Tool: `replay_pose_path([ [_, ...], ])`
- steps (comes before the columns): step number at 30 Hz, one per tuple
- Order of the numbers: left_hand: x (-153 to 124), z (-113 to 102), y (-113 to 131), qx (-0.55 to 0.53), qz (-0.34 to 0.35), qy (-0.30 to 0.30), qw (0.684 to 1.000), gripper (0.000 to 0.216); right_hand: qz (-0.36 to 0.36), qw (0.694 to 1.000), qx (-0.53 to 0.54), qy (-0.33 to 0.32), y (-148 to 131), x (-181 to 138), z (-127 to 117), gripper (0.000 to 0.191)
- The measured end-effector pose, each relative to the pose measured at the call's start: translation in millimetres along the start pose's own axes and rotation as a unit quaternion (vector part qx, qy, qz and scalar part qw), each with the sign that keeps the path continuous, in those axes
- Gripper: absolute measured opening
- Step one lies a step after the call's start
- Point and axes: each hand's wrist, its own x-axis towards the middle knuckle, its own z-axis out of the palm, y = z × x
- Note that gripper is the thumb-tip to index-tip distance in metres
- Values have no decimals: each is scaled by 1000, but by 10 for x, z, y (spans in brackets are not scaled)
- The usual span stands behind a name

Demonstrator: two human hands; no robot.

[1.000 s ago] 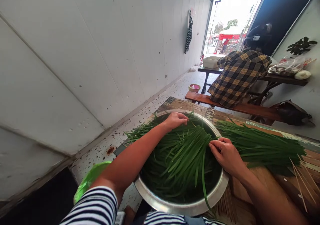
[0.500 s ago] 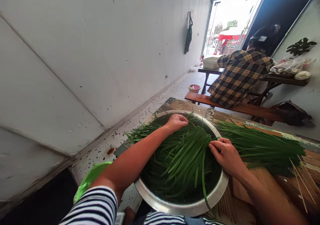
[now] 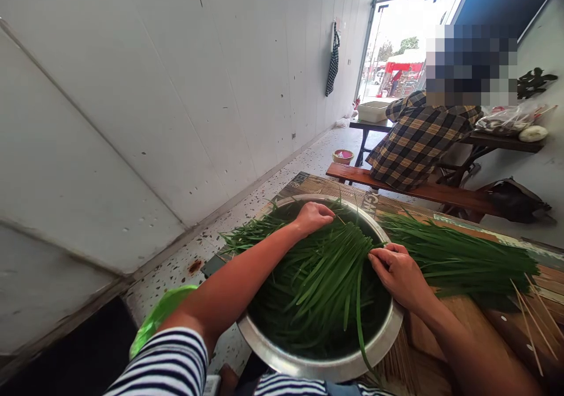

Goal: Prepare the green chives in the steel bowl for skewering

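A large metal basin (image 3: 383, 349) holds many long green garlic chives (image 3: 326, 272). Over its far side, my left hand (image 3: 311, 217) is closed in a pinch on the end of a thin bamboo skewer (image 3: 341, 219). From there the skewer runs into the row of chive ends, which lie side by side and fan down toward me. My right hand (image 3: 399, 269) is at the basin's right rim, with thumb and fingers pinched on a chive at the right end of that row. One long leaf hangs over the near rim.
More chives (image 3: 467, 255) lie on the wooden table (image 3: 440, 319) to the right, beside loose bamboo skewers (image 3: 529, 319). A green plastic bag (image 3: 161, 308) is at lower left. A person in a plaid shirt (image 3: 414, 137) sits on a bench (image 3: 445, 193) ahead, near a white tub (image 3: 372, 111).
My left hand has shifted very slightly to the right, toward the row of chives. My right hand stays in place at the rim.
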Motion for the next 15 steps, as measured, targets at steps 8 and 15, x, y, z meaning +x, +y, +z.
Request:
replay_pose_path([
  [8, 14, 4, 11, 14, -2, 10, 1000, 26, -5, 1000, 1, 3, 22, -6, -10, 30],
  [15, 7, 22, 28, 14, 8, 9, 1000, 27, -14, 1000, 2, 5, 37, -13, -13, 30],
])
